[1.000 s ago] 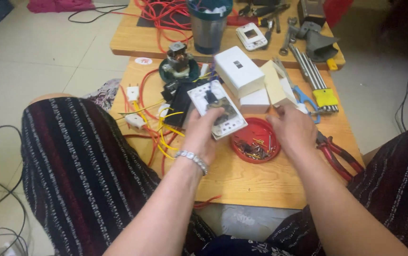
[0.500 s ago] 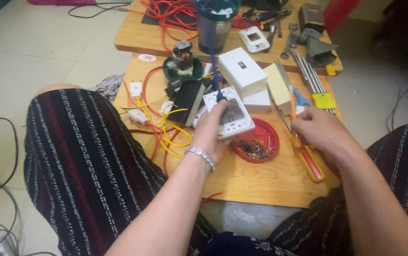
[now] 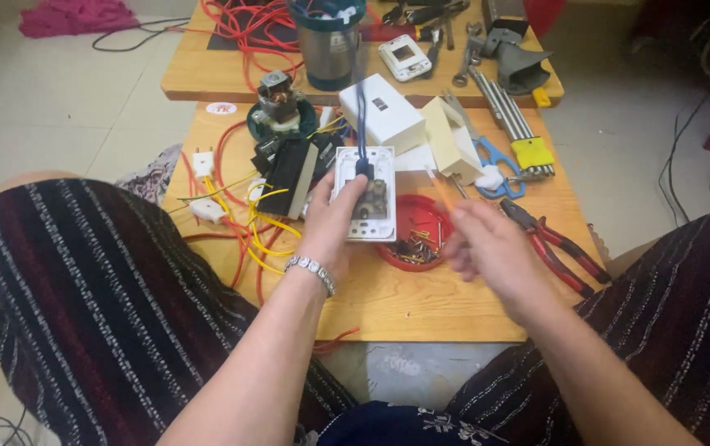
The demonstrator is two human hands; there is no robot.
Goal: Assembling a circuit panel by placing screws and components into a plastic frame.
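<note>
My left hand [image 3: 330,227] grips a white rectangular switch plate [image 3: 365,196] over the low wooden table [image 3: 421,306], back side up, with a dark wire rising from its top. My right hand [image 3: 487,248] holds a thin orange-handled screwdriver [image 3: 440,192], its tip pointing up and away, just right of the plate. It is blurred by motion. Under both hands sits a red shallow dish [image 3: 415,234] with several small screws.
Red-handled pliers [image 3: 557,239] lie right of my right hand. Yellow and red wires [image 3: 248,227], a black block [image 3: 289,165], a small motor [image 3: 276,103], white boxes [image 3: 381,113], blue scissors [image 3: 499,165] and metal rods [image 3: 508,111] crowd the table. A second table behind carries a steel cup [image 3: 328,45] and tools.
My right hand picked up the orange screwdriver from the table's right side and brought it up beside the plate. My left hand has turned the plate more upright.
</note>
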